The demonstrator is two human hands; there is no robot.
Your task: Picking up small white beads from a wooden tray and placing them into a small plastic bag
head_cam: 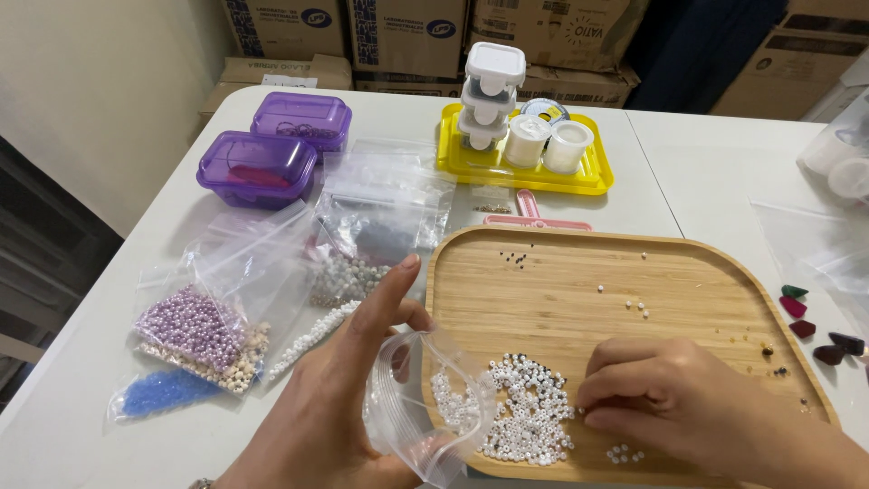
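Holding a small clear zip bag (425, 407) upright over the near left corner of a wooden tray (688, 272), the left hand (335, 407) pinches the bag's mouth open between thumb and fingers, with the index finger stretched up along its edge. Some white beads already lie in the bottom of that bag. The right hand (670, 407) rests palm down on the tray, its fingertips drawn together at the edge of a heap of white beads (534, 417); whether they pinch any bead cannot be told. A few loose white and dark beads are scattered farther up the tray. To the left on the white bench (118, 398) lie several clear bags of beads: lilac pearls (186, 324), cream ones just beside them, a blue lot (163, 391) nearer the edge, and white and grey ones under flat empty bags. Two purple lidded boxes (272, 149) stand beyond them. Behind the tray sits a yellow tray (457, 163) carrying stacked small white-lidded containers (491, 91) and spools of thread (548, 143). Some dark red and green stones (801, 317) lie right of the wooden tray.
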